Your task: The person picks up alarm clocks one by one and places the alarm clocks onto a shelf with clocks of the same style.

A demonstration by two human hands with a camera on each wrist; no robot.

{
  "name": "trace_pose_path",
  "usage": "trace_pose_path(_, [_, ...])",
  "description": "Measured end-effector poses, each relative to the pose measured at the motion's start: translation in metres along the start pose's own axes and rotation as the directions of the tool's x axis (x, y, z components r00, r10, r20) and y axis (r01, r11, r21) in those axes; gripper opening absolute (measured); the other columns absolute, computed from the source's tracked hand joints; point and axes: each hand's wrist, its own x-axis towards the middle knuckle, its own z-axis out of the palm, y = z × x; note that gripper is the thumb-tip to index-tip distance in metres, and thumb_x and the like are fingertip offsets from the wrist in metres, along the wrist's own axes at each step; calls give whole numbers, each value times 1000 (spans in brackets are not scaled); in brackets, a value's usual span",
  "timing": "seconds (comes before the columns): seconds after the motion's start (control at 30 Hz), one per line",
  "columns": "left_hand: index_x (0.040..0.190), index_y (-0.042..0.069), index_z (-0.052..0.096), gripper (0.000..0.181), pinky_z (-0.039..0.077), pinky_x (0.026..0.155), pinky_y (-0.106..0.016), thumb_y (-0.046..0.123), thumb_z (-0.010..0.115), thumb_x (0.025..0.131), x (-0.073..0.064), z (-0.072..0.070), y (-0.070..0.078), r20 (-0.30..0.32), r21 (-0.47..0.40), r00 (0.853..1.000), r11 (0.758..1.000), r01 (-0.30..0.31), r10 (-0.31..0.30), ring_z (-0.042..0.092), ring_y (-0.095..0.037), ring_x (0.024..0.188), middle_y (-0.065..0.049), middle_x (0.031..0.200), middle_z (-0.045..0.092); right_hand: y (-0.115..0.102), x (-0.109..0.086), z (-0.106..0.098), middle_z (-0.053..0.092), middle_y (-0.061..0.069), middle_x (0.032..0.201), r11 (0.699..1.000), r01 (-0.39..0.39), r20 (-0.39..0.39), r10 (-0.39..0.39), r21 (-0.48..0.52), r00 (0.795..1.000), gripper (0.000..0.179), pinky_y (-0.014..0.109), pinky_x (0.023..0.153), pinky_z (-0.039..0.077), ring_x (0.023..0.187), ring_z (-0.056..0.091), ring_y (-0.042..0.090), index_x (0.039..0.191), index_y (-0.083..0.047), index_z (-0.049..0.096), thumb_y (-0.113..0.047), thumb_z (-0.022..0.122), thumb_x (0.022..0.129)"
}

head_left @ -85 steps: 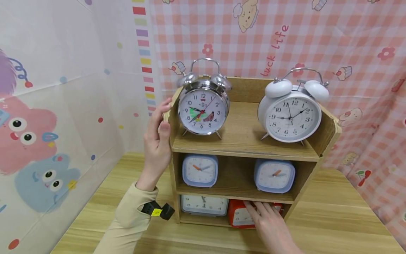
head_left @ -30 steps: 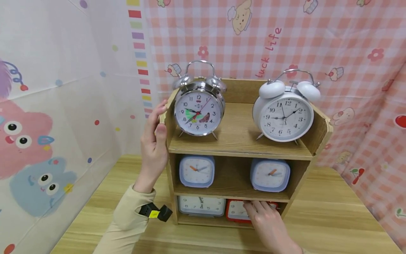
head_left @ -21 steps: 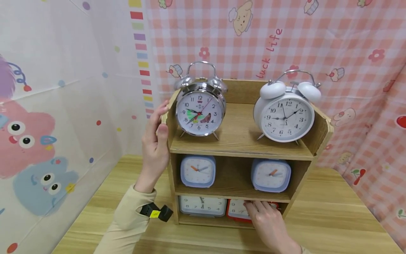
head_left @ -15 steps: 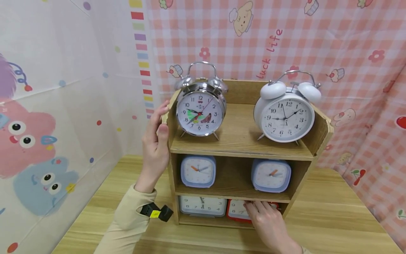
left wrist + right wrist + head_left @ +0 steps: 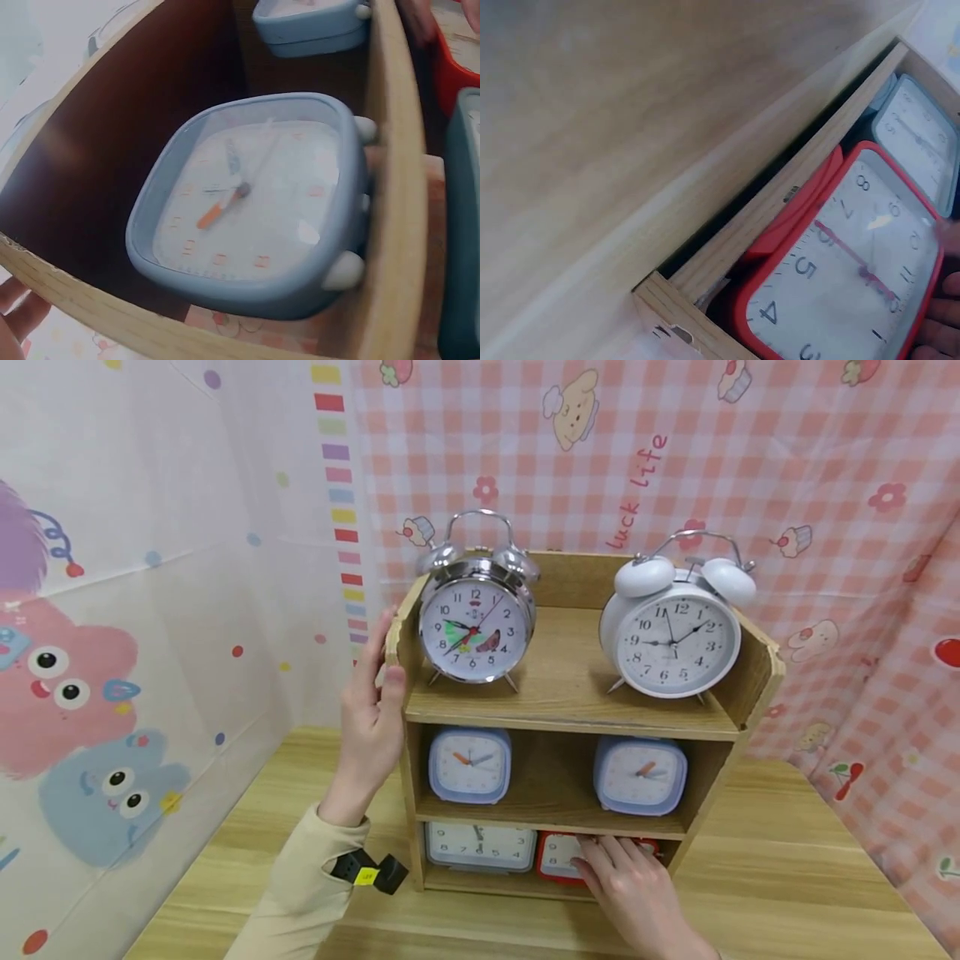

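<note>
My left hand (image 5: 369,718) rests against the outer left side of a wooden shelf (image 5: 566,721), its thumb by the front edge and its fingers along the panel. My right hand (image 5: 633,889) touches a red rectangular clock (image 5: 552,853) in the bottom compartment, fingers on its upper part, partly covering the white face. In the right wrist view the fingertips (image 5: 945,330) lie along the red frame's edge. Beside the red clock stands a grey-framed rectangular clock (image 5: 480,847). The left wrist view is filled by a blue rounded clock (image 5: 247,195) on the middle shelf.
A chrome twin-bell alarm clock (image 5: 477,631) and a white twin-bell one (image 5: 677,639) stand on the top shelf. Another blue clock (image 5: 641,774) sits at the middle shelf's right. The shelf stands on a wood-grain table (image 5: 795,860) before a pink checked cloth (image 5: 750,460).
Since the oldest frame, the red clock has moved deeper into the bottom compartment under my right hand. Most recently that hand's thumb side has shifted lower on the face. My left hand stays at the panel.
</note>
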Motion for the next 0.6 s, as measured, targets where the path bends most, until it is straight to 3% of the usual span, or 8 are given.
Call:
trace_pose_path(0.1, [166,11,29,81,52,106,-20,65,36,107,-8,-5,1,56,48,997,997,58,-60,51,-31,147,-12,169,43,-2,1,-9,76,5,85,1000,-15,-9,15,25,1000,56,40,60,60,72,72,24,101,-6,78,-49,44,112])
trace_pose_path(0.2, [167,12,25,82,58,104,-39,65,37,107,-19,-11,0,100,82,991,994,77,-85,50,-35,148,-13,171,39,0,3,-19,80,8,92,999,-18,-82,22,50,996,61,44,63,62,78,76,27,103,-7,80,-59,49,107])
trace_pose_path(0.3, [168,12,23,77,54,107,-62,59,39,110,-30,-18,-2,146,108,985,991,81,-96,48,-40,149,-15,171,37,4,8,-32,80,9,90,996,-9,-191,25,84,981,63,40,58,59,75,74,26,98,-5,81,-63,56,103])
trace_pose_path(0.37, [169,13,21,73,51,110,-67,53,42,111,-38,-22,-3,185,131,976,987,88,-112,44,-42,151,-17,171,36,8,12,-43,80,11,87,995,-6,-254,33,104,967,64,35,59,56,71,72,27,94,-3,81,-63,60,101])
trace_pose_path(0.47, [169,15,18,71,48,116,-60,47,44,112,-51,-30,-1,241,201,960,975,96,-145,40,-41,154,-16,172,34,17,20,-60,77,18,84,990,-27,-346,74,138,935,67,18,76,58,68,66,32,92,3,79,-62,64,99])
trace_pose_path(0.6, [169,13,18,69,25,133,-28,35,50,112,-69,-40,0,296,298,939,951,82,-174,34,-42,158,-15,175,28,33,16,-77,74,26,88,978,-148,-377,193,146,906,72,2,108,41,74,59,37,99,7,78,-65,65,97])
